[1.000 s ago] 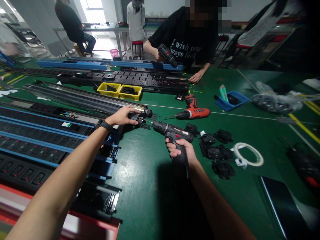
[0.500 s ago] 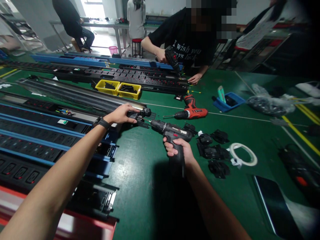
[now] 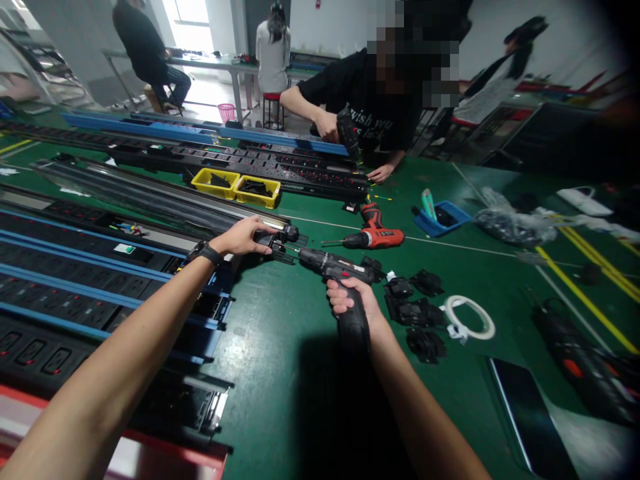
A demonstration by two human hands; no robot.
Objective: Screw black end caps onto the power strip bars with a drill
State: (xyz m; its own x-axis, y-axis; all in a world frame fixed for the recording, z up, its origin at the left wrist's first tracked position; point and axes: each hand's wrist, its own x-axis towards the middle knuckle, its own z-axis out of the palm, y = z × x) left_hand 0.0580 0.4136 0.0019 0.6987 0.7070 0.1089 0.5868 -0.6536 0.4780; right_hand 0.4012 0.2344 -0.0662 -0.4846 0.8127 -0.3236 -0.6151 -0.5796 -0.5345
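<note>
My right hand (image 3: pixel 356 301) is wrapped round the handle of a black cordless drill (image 3: pixel 345 268). The drill lies level and points left, its bit reaching the black end piece (image 3: pixel 278 249) of a long power strip. At that end, my left hand (image 3: pixel 246 237) is closed with thumb and fingers on the end piece; the exact contact of bit and screw is too small to make out. Long black power strips (image 3: pixel 65 283) with blue edges lie side by side under my left forearm.
Beyond my drill lie a red drill (image 3: pixel 377 237), yellow bins (image 3: pixel 257 192) of black parts and a blue tray (image 3: pixel 440 220). On the right are black plastic parts (image 3: pixel 413 310), a tape roll (image 3: pixel 470 317) and a phone (image 3: pixel 530 417). Opposite, a co-worker uses another drill (image 3: pixel 349 133).
The view has shifted slightly, so the table things on the right appear further left. Both my hands keep their holds, and the drill bit stays at the end piece.
</note>
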